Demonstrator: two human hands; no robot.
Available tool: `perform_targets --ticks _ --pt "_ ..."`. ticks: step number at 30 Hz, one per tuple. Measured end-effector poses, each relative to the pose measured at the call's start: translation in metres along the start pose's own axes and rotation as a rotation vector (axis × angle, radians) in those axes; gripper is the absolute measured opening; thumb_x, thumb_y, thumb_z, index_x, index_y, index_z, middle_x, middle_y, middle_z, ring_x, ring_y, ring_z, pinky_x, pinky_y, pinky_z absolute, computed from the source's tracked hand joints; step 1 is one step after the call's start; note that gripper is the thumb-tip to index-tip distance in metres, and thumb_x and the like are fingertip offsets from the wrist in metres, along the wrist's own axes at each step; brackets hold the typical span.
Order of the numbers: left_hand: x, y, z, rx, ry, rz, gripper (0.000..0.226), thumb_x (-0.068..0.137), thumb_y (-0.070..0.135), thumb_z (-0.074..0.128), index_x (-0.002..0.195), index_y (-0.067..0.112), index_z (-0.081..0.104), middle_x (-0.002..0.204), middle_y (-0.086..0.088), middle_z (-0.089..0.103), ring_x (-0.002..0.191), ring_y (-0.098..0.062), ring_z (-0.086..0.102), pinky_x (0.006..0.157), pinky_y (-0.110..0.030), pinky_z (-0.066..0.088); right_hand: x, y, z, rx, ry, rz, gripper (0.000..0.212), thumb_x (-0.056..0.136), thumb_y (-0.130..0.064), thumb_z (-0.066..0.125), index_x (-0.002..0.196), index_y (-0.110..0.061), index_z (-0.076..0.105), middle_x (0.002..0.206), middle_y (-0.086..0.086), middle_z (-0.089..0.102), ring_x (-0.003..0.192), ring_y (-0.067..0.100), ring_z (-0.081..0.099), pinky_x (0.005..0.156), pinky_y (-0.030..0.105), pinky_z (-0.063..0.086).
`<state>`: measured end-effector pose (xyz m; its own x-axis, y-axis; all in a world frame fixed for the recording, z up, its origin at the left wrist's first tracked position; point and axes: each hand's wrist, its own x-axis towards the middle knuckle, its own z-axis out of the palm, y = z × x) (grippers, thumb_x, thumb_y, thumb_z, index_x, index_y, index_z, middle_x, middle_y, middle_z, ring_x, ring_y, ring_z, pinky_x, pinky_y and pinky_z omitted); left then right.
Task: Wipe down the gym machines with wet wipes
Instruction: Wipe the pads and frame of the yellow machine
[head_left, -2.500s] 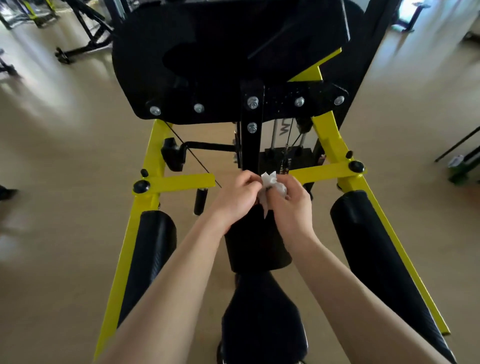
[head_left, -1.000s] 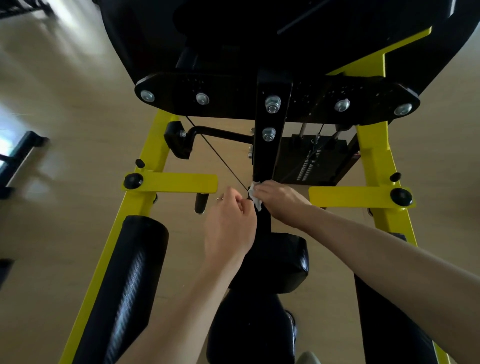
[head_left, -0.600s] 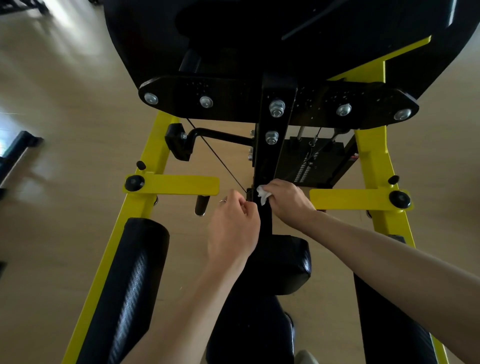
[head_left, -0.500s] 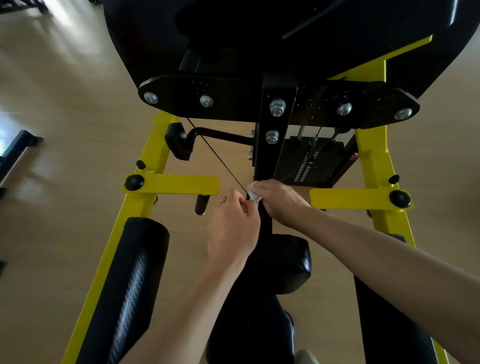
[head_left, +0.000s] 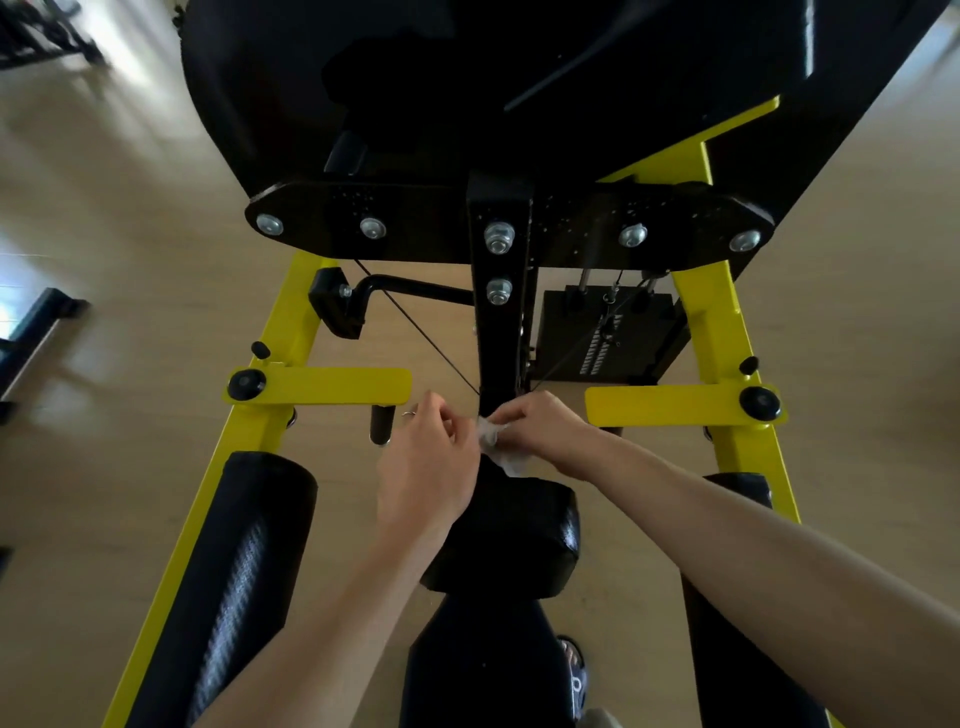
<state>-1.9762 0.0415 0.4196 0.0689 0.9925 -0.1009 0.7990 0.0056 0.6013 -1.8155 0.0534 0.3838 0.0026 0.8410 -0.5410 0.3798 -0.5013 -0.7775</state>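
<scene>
A black and yellow gym machine fills the head view, with a black central post (head_left: 497, 332) running down to a black chest pad (head_left: 511, 540). A white wet wipe (head_left: 501, 447) is bunched at the foot of the post, just above the pad. My right hand (head_left: 545, 428) pinches the wipe from the right. My left hand (head_left: 428, 467) meets it from the left with curled fingers on the wipe's edge; a ring shows on one finger.
Yellow frame rails (head_left: 291, 322) and two yellow cross plates (head_left: 332, 385) flank the post. Black roller pads (head_left: 228, 582) stand left and right. A thin cable (head_left: 415, 327) crosses diagonally, the weight stack (head_left: 608, 335) lies behind. A shoe (head_left: 574, 675) shows below. Wooden floor surrounds.
Both hands have slipped slightly down the post toward the chest pad, and more of the wipe now shows hanging between them. The camera has come closer to the machine.
</scene>
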Motion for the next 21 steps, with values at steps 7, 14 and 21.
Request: perform_targets --ticks 7,14,21 --pt "-0.001 0.022 -0.009 0.026 -0.089 0.092 0.023 0.106 0.033 0.039 0.118 0.019 0.053 0.112 0.004 0.056 0.101 -0.021 0.057 0.078 -0.045 0.051 -0.054 -0.03 -0.039 1.438 -0.049 0.066 0.036 0.095 0.012 0.047 0.129 0.009 0.057 0.111 0.022 0.071 0.094 0.026 0.074 0.08 0.033 0.062" --pt "0.034 0.088 -0.051 -0.513 0.012 0.063 0.02 0.107 0.036 0.038 0.111 0.024 0.054 0.091 0.011 0.06 0.084 -0.006 0.061 0.065 -0.019 0.043 -0.075 -0.108 -0.072 0.754 0.636 -0.472 0.028 0.09 -0.001 0.057 0.106 -0.013 0.076 0.095 0.008 0.075 0.093 0.014 0.071 0.083 0.03 0.057" --pt "0.075 0.103 -0.071 -0.534 0.07 0.228 0.032 0.107 0.026 0.039 0.13 0.023 0.06 0.108 0.011 0.066 0.097 0.002 0.06 0.075 -0.009 0.042 -0.06 -0.138 -0.01 0.478 0.777 -0.568 0.021 0.109 -0.02 0.038 0.102 -0.015 0.058 0.073 -0.003 0.049 0.061 0.007 0.041 0.059 0.027 0.036"
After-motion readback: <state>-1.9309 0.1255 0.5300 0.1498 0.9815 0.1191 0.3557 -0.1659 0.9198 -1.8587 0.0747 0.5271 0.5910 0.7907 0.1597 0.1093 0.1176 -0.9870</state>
